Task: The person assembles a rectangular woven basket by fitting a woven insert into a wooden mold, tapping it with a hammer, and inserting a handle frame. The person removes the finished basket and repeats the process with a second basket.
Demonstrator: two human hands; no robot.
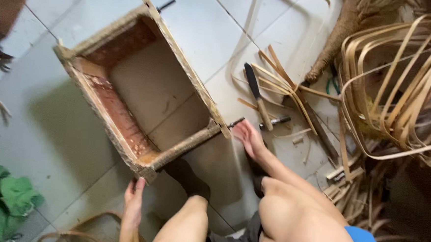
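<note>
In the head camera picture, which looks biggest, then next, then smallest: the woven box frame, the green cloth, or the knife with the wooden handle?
1. Woven box frame, clearly the biggest; the left hand touches its near corner.
2. Green cloth, though the picture's edge cuts it off, so its full size is unsure.
3. Knife, the smallest.

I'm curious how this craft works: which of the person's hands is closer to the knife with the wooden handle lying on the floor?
The right hand: it lies just below the knife, by the frame's corner. The left hand is far off, under the woven box frame.
</note>
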